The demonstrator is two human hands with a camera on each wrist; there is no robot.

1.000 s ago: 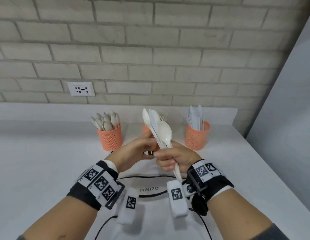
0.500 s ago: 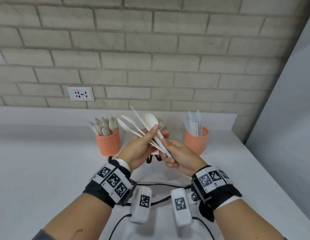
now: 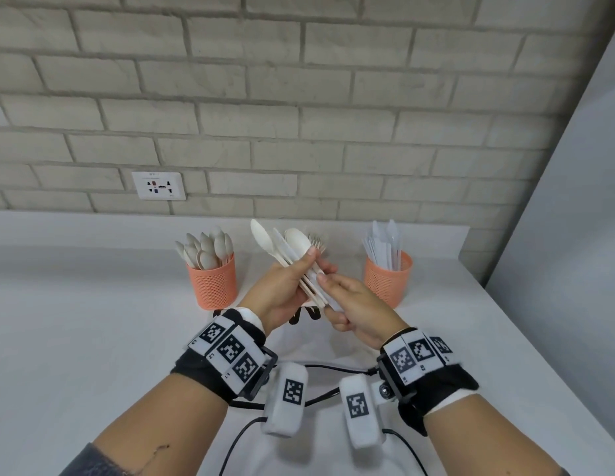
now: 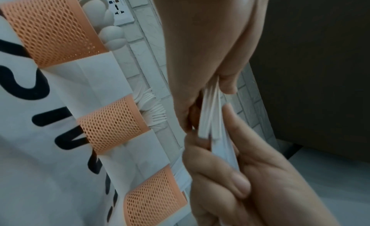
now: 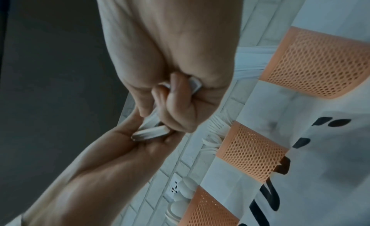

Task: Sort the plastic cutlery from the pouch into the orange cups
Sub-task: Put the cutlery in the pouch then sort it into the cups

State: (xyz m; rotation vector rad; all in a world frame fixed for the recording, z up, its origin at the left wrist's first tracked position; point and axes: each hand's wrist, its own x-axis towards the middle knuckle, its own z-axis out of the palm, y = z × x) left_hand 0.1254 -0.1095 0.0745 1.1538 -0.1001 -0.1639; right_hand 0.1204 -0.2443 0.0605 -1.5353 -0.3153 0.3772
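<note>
My left hand (image 3: 316, 262) grips a fanned bunch of white plastic cutlery (image 3: 292, 249), spoons and a knife, heads up and to the left, in front of the middle cup. My right hand (image 3: 328, 297) pinches the lower handle of one whiter piece in the bunch, which looks like a knife. In the right wrist view its fingers (image 5: 176, 102) curl round that handle. Three orange mesh cups stand in a row: spoons in the left cup (image 3: 213, 283), fork tips (image 3: 318, 240) above the hidden middle cup (image 4: 112, 123), knives in the right cup (image 3: 388, 280). The white pouch (image 3: 320, 341) lies under my hands.
The white counter (image 3: 76, 321) runs left and forward of the cups; its right edge (image 3: 525, 338) drops off beside a grey wall. A brick wall with a socket (image 3: 158, 185) stands behind the cups. Black cables (image 3: 237, 441) trail across the pouch near my wrists.
The bunch passed from my right hand into my left, and its heads fanned out to the left. My right hand now pinches one piece at its handle.
</note>
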